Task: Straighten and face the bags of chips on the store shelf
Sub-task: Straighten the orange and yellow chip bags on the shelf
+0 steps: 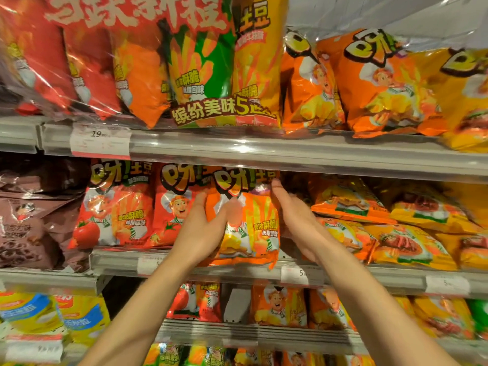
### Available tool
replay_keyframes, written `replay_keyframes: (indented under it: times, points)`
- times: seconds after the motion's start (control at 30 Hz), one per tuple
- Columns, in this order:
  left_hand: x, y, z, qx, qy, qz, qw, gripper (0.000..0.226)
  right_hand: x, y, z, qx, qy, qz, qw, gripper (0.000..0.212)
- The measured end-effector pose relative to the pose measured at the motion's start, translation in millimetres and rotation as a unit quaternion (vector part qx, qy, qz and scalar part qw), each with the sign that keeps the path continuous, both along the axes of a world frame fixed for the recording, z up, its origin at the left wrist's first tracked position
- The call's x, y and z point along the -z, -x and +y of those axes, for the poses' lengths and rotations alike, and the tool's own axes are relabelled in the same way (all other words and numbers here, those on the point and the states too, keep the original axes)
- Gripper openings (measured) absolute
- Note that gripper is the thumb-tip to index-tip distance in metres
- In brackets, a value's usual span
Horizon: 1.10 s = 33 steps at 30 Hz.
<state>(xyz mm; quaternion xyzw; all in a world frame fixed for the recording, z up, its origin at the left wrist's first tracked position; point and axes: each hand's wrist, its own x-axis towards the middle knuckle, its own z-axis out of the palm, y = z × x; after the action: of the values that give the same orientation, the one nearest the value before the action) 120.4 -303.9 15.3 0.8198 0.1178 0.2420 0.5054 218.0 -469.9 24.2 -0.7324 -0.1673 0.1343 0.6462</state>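
I see both my hands up at the middle shelf [264,268]. My left hand [203,228] is on an orange bag [253,220] of chips, with the thumb across the front and the fingers curled round its left edge, so it holds the bag. My right hand [298,217] is flat and straight, pressed against the bag's right side. The bag stands up on the shelf's front edge, facing me, between the red bags and a messy pile.

Two red bags [118,207] with a tomato picture stand just left of it. On the right, orange and yellow bags [396,228] lie flat, piled on each other. Far left are brown bags [34,215].

On the top shelf [290,151] a big clear pack [163,62] holds five bags: red, orange, green and yellow. It says "缤纷美味5". Next to it are more orange bags [369,83] with a cook drawn on them.

The bag in my hands shows "呀!土豆" and "香浓酥脆". One price tag [100,141] reads 19, I think; the rest is too blurry. Lower down are small bags [280,307] and yellow and blue bags [52,313].
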Motion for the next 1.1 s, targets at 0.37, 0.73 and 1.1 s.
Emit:
replay_keyframes:
  times: [0.37, 0.73, 1.1]
  points:
    - [29, 2, 18, -0.078, -0.259, -0.095, 0.958, 0.052, 6, -10, 9, 0.181, 0.108, -0.123, 0.970, 0.051]
    - [50, -2, 37, -0.103, -0.379, -0.064, 0.918, 0.051, 34, 22, 8, 0.096, 0.378, -0.334, 0.858, 0.091]
    - [42, 16, 34, -0.027, -0.259, -0.077, 0.962, 0.048, 14, 43, -7, 0.117, 0.274, -0.309, 0.903, 0.068]
